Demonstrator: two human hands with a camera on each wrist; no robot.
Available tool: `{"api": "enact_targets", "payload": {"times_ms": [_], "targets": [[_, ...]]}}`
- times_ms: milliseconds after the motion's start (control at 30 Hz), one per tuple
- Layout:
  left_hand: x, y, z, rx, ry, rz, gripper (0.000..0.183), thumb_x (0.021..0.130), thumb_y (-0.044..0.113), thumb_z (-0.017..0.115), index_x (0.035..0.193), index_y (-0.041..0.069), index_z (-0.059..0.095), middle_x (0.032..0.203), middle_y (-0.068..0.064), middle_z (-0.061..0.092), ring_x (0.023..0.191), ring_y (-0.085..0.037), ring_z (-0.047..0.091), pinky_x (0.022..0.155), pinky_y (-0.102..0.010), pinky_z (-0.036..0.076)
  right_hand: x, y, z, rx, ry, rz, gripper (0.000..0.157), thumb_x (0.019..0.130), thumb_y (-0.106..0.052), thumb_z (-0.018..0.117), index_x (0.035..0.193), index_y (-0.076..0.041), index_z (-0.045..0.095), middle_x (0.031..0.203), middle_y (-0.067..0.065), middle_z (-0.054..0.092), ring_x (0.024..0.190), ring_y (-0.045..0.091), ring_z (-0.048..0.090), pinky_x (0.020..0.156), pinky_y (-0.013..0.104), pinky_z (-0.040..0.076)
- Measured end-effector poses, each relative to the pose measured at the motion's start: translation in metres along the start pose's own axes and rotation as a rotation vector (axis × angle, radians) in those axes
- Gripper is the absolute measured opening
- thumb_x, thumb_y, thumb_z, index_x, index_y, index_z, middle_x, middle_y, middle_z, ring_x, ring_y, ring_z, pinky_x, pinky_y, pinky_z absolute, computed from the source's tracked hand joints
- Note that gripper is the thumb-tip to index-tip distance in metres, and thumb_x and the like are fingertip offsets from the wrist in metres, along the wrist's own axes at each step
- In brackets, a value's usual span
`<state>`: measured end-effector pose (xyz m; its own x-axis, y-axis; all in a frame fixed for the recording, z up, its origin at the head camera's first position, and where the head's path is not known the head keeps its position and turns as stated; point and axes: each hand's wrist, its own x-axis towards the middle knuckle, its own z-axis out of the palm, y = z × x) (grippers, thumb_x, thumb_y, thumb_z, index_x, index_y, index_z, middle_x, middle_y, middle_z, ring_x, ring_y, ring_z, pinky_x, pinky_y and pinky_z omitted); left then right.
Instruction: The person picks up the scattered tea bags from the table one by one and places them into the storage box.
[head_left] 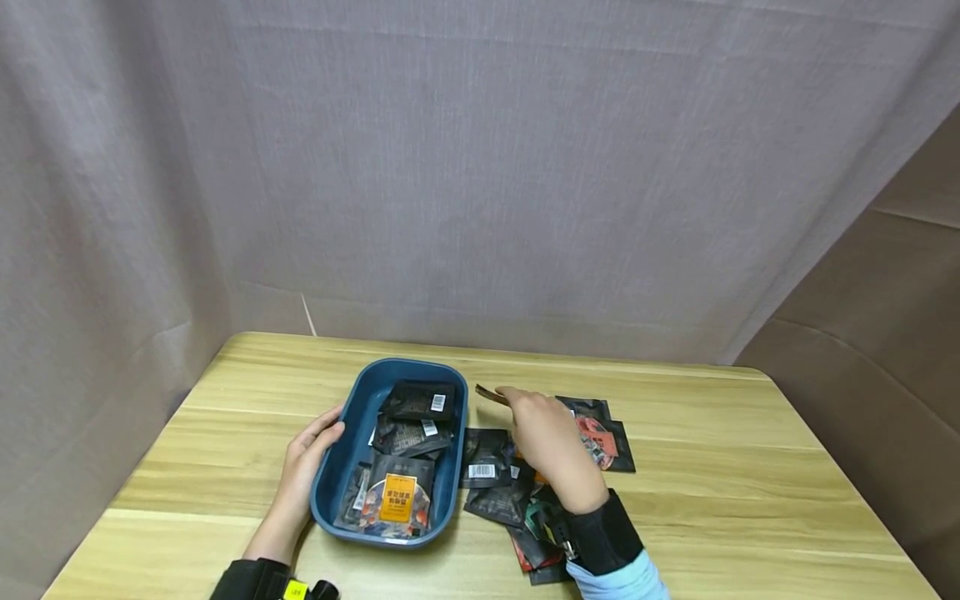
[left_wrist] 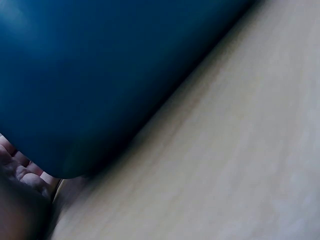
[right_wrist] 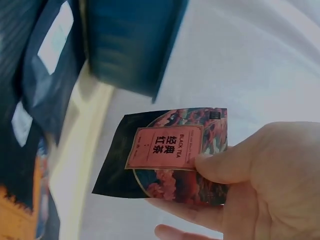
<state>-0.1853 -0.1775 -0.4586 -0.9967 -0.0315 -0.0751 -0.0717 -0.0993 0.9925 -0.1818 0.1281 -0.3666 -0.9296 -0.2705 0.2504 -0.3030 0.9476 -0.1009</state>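
My left hand (head_left: 302, 464) rests against the outer left side of a blue plastic bin (head_left: 321, 479); in the left wrist view the bin's wall (left_wrist: 100, 80) hides most of its fingers (left_wrist: 32, 179). Between thumb and fingers my right hand (head_left: 553, 446) pinches a black tea packet (right_wrist: 165, 150) with a pink label reading "BLACK TEA". That packet is raised just right of the bin's rim, seen nearly edge-on in the head view. Inside the bin lie several dark packets, one with an orange label (head_left: 397, 498) face up.
Several more dark packets (head_left: 498, 500) lie in a loose heap right of the bin, partly under my right forearm. Another group with a red label (head_left: 597, 439) lies farther right. A grey curtain (head_left: 480, 183) hangs behind the wooden table (head_left: 750, 500).
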Motion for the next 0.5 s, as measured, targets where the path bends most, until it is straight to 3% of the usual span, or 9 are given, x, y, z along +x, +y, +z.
{"api": "enact_targets", "payload": {"times_ms": [233, 367, 500], "targets": [[0.000, -0.002, 0.001, -0.019, 0.010, 0.009, 0.050, 0.103, 0.028, 0.054, 0.145, 0.002, 0.048, 0.143, 0.001, 0.052, 0.116, 0.000, 0.052, 0.092, -0.017, 0.046, -0.008, -0.017, -0.011, 0.052, 0.138, -0.078, 0.045, 0.079, 0.014, 0.069, 0.119, -0.005, 0.069, 0.101, 0.012, 0.073, 0.085, 0.028, 0.069, 0.070, 0.044, 0.056], [-0.002, -0.002, 0.001, -0.017, 0.013, 0.010, 0.049, 0.103, 0.028, 0.055, 0.145, 0.004, 0.049, 0.143, 0.002, 0.052, 0.116, 0.000, 0.052, 0.092, -0.017, 0.046, -0.013, -0.033, -0.015, 0.067, 0.162, -0.143, 0.055, 0.073, 0.019, 0.067, 0.122, -0.007, 0.068, 0.111, 0.008, 0.072, 0.096, 0.026, 0.068, 0.079, 0.043, 0.055], [-0.002, -0.002, 0.002, -0.017, 0.017, 0.005, 0.048, 0.102, 0.029, 0.055, 0.144, 0.006, 0.051, 0.142, 0.004, 0.053, 0.116, 0.000, 0.051, 0.092, -0.017, 0.045, -0.019, -0.051, -0.014, 0.055, 0.155, -0.229, 0.056, 0.075, 0.017, 0.066, 0.124, -0.008, 0.067, 0.118, 0.005, 0.070, 0.103, 0.022, 0.067, 0.086, 0.039, 0.054]]}}
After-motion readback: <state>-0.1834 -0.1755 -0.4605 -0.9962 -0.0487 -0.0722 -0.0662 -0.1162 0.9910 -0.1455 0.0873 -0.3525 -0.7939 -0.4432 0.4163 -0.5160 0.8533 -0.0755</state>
